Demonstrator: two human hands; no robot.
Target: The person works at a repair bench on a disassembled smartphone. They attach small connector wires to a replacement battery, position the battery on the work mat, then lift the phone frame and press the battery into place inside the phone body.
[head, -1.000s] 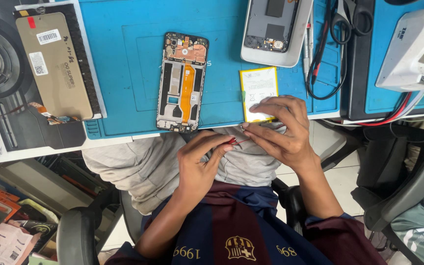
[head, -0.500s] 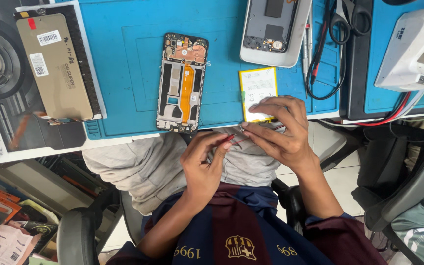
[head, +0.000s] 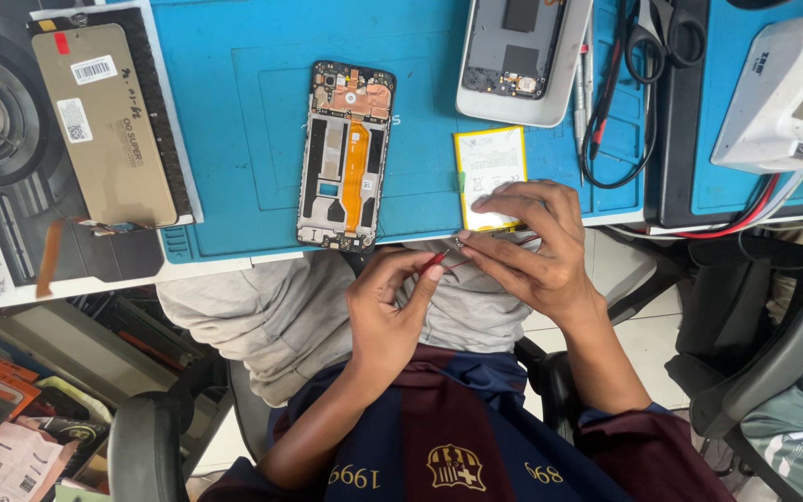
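- Head view, set against the pictures from a second and half a second back: almost nothing has shifted. Both hands stay together over the lap at the near edge of the table (head: 234,265), the left fingertips only a touch nearer the right ones.
- Left hand (head: 385,311): its grip is pinched shut, thumb and forefinger on the red end of a thin red wire (head: 440,261).
- Right hand (head: 532,251): fingers curled and nearly closed, tips meeting the other end of the wire just below the table edge. A tiny part seems caught at the fingertips, too small to make out.
- Much of the wire is covered by the right fingers; where it ends cannot be told.
- Yellow-edged white battery (head: 489,167) lies flat on the blue mat (head: 234,121), its near end hidden under the right hand's knuckles.
- Opened phone frame (head: 346,153), orange flex strip down its middle, lies on the mat left of the battery, apart from it and from both hands.
- Second phone body in a white tray (head: 522,60) is cut off by the top edge; black scissors (head: 662,37) and looping black leads lie to its right.
- Gold display panel (head: 104,125) rests far left on a dark sheet.
- White power unit (head: 787,93) with red and black cables sits at the right, partly out of frame.
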